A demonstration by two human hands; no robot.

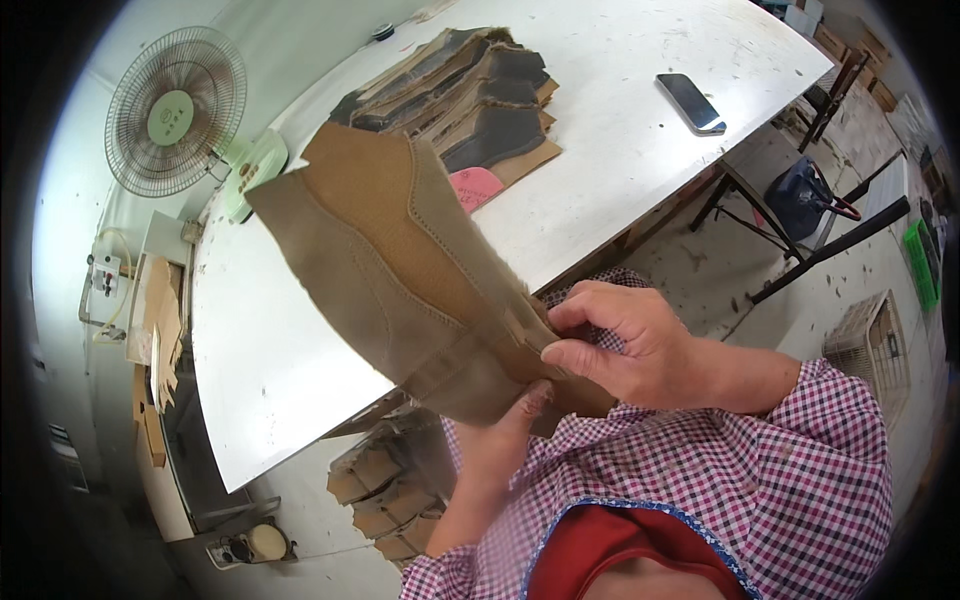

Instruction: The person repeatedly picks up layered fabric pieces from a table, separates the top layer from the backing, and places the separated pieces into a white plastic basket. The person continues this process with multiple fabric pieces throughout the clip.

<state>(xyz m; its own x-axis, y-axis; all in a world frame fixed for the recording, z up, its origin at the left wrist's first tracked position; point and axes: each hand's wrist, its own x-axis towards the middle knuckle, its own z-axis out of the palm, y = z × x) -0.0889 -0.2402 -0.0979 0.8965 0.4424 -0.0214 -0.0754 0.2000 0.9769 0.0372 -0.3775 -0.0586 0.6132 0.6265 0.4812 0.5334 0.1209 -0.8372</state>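
A stitched brown boot upper (385,240), smooth tan in its middle band and duller olive-brown on either side, is held up in front of me over the table's near edge. My left hand (510,425) grips its lower end, with the thumb on the face and the fingers hidden behind. On the right edge of the same piece, my right hand (625,340) pinches the material between thumb and fingers. Farther back on the table lies a stack of similar dark and tan pieces (470,95), with a pink tag (474,186) beside it.
The white table (290,370) spans the middle. A phone (690,103) lies at its right; a fan (172,115) stands far left. More brown pieces (395,500) are piled below the near edge. Right of the table are a metal-framed stool (775,215) and a wire basket (870,340).
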